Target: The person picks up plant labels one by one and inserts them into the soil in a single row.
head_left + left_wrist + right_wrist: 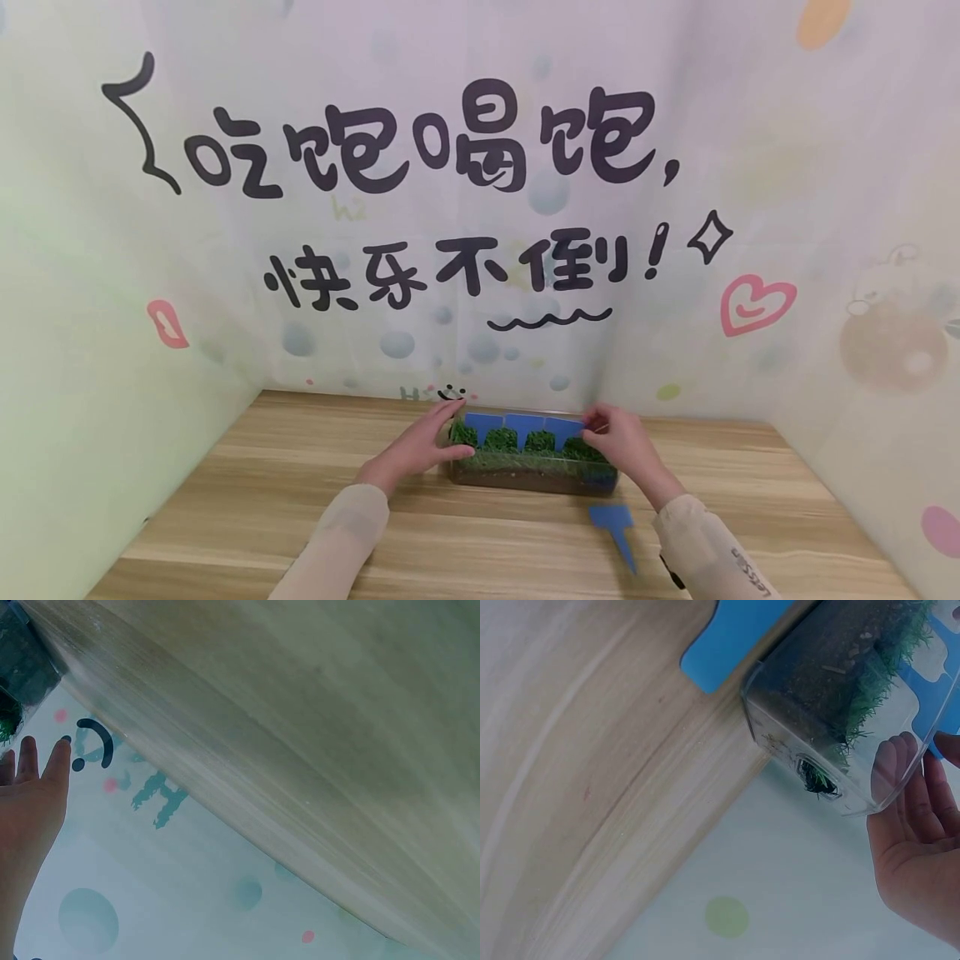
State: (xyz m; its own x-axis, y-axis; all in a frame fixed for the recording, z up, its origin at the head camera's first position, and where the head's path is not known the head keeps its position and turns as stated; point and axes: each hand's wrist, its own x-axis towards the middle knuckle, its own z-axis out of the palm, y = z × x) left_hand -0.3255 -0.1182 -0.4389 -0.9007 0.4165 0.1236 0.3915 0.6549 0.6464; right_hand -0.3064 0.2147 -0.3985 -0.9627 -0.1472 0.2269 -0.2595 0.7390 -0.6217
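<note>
A long clear plastic box (525, 483) of dark soil and green grass (498, 442) stands near the back of the table. Three T-shaped blue plant labels stand in a row in the grass: the left one (484, 423), the middle one (523, 427) and the right one (562, 429), which tilts. At the box's left end is my left hand (412, 446), fingers straight, thumb by the front rim. My right hand (618, 437) pinches the right label's outer corner between thumb and fingers; the right wrist view shows this corner (934, 748) too.
Another blue plant label (613, 518) lies on the wooden table (300, 492), in front of the box's right end. Behind the box rises a printed cloth wall (465, 358), with side walls left and right.
</note>
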